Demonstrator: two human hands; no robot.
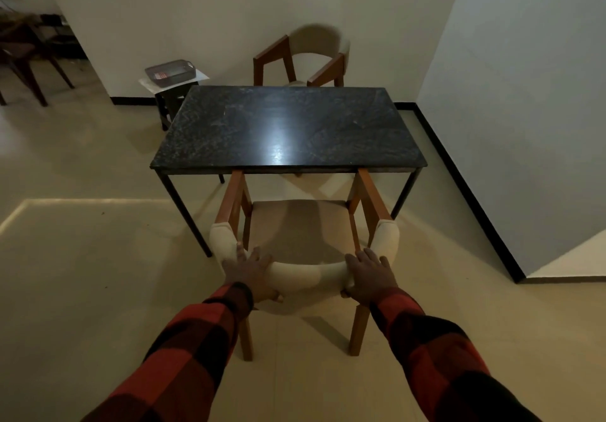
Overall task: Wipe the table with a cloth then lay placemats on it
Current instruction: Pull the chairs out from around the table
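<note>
Both hands are on the curved cream backrest of the near armchair (303, 269), which sits half tucked under the dark stone counter (288, 129). The left hand (251, 272) has its fingers laid over the top of the pad with the thumb hooked underneath, and the right hand (369, 272) grips the same way on the other side, so each one is clamped on the backrest.

My guess is the step right now is just shifting this chair to get clear access to the counter before wiping. To do it well I'd keep the grip even on both sides and move it straight. The wooden armrests run right under the counter edge and could knock it if the chair twists or gets lifted.

No cloth or placemats anywhere I can see on the counter, which is bare and shiny. They might be in the dark basket (170, 72) on the little side stool (173, 93) at the far left corner, but I can't tell.

There's a reddish label on the basket, way too small to read. No other writing visible.
</note>
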